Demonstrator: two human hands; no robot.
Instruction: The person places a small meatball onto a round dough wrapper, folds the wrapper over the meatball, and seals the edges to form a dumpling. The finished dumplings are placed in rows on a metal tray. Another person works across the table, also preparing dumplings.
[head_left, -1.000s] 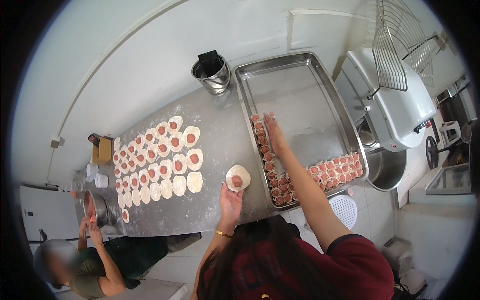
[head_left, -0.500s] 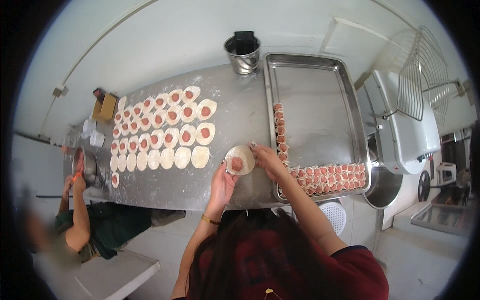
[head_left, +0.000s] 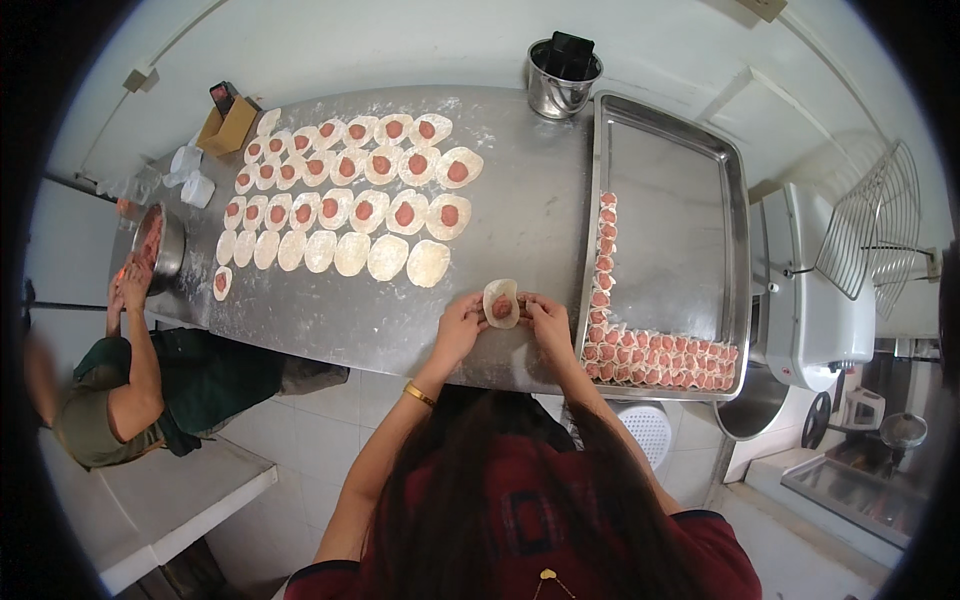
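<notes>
I see my left hand (head_left: 461,327) and my right hand (head_left: 547,320) meeting over the near edge of the steel tabletop (head_left: 520,215), fingers of both pinched onto one round dumpling wrapper (head_left: 501,303) with a dab of red filling in its middle. The wrapper sits between the two hands, held up just above the tabletop, its edges partly folded. A gold bangle (head_left: 420,394) circles my left wrist.

Just to the right of my right hand lies a long metal tray (head_left: 672,200). Finished dumplings (head_left: 640,345) stand in it in a column along its left wall and in rows along its near end; the far part is bare metal.

To the left and beyond my left hand, flat wrappers (head_left: 350,210) lie in rows on the floured tabletop. The far rows carry red filling, while most of the nearest row is plain dough. Farther off, past the tray's far corner, stands a small steel pot (head_left: 558,90). At the far left end sit a cardboard box (head_left: 228,125) and a metal bowl (head_left: 158,240) of red filling, where another person (head_left: 135,370) in green is seated with hands raised near it.
</notes>
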